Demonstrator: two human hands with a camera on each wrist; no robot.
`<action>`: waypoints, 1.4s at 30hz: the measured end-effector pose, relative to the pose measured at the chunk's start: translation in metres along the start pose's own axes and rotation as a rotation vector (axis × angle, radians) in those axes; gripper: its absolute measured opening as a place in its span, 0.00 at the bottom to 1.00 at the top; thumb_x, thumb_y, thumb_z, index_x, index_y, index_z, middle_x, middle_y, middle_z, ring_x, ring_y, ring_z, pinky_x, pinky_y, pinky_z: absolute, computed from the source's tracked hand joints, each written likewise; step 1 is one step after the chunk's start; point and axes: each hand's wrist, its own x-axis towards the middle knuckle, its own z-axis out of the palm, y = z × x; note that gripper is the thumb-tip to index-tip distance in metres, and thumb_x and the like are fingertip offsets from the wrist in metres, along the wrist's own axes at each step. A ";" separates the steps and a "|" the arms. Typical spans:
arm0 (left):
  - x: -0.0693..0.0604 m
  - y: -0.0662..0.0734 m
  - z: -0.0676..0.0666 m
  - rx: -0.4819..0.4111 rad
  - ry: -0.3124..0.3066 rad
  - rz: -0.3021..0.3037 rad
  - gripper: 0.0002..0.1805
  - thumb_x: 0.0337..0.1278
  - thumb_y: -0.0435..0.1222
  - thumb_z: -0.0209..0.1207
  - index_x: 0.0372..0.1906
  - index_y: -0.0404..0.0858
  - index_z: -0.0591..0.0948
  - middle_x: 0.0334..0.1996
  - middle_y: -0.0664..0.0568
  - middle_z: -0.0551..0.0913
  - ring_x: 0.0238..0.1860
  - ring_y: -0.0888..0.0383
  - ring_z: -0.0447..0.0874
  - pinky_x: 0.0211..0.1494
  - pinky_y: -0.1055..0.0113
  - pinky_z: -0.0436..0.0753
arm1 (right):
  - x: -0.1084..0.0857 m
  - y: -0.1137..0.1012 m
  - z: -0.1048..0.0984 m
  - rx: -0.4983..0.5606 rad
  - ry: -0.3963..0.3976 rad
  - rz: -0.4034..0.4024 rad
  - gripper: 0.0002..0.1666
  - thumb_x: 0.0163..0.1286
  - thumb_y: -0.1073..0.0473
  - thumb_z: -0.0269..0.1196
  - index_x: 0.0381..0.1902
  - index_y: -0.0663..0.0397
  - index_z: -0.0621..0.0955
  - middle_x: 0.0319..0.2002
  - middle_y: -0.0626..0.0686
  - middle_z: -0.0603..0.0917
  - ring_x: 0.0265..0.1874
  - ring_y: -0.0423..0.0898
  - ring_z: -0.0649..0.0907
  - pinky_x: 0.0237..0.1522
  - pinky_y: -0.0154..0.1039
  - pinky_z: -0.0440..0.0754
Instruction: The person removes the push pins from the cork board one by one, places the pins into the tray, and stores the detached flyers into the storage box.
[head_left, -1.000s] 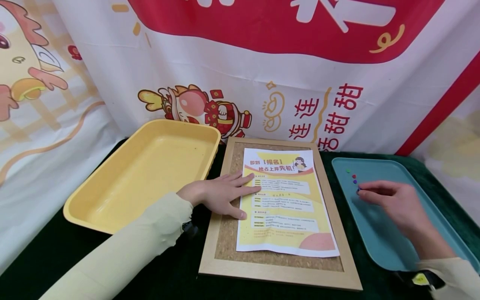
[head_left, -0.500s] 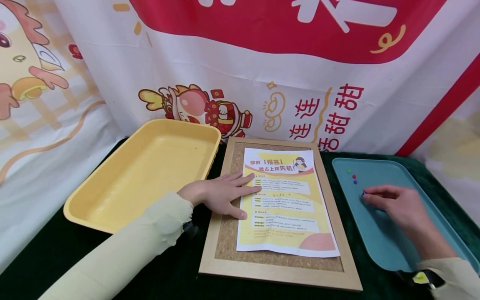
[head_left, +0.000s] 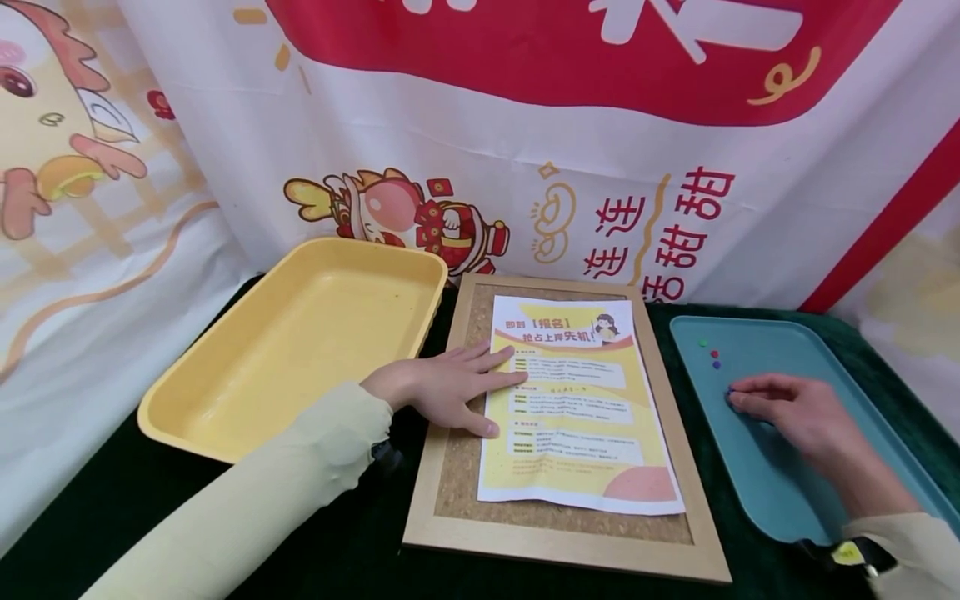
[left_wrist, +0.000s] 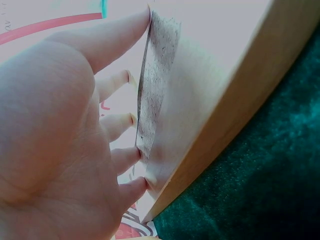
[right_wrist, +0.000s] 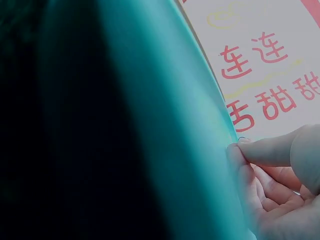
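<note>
My left hand [head_left: 450,390] lies flat with spread fingers on the left side of a printed sheet [head_left: 570,475] and a wood-framed cork board [head_left: 461,492]. In the left wrist view, the fingertips touch the paper and the board's frame [left_wrist: 200,100]. Over the teal tray [head_left: 780,492], my right hand [head_left: 798,417] pinches a tiny blue pushpin [head_left: 730,391] between thumb and forefinger, mostly hidden by the fingertips. A green pushpin [head_left: 702,343], a red pushpin [head_left: 715,354] and another blue pushpin [head_left: 716,365] lie near the tray's far left corner.
Left of the board stands a deep yellow tub [head_left: 300,333], its rim close to the board's edge. A dark green cloth [head_left: 337,550] covers the table. Behind everything hangs a printed white and red curtain [head_left: 465,125].
My right hand has drawn slightly back and right from the loose pushpins, still pinching the blue pushpin. My left hand stays on the sheet. The head view has shifted slightly.
</note>
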 end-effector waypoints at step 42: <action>0.000 0.001 0.000 -0.008 0.007 0.003 0.45 0.75 0.61 0.57 0.87 0.60 0.51 0.89 0.53 0.35 0.89 0.44 0.26 0.89 0.43 0.37 | 0.022 -0.021 -0.024 0.104 -0.175 0.167 0.31 0.85 0.48 0.56 0.69 0.70 0.76 0.35 0.46 0.90 0.37 0.44 0.88 0.42 0.37 0.87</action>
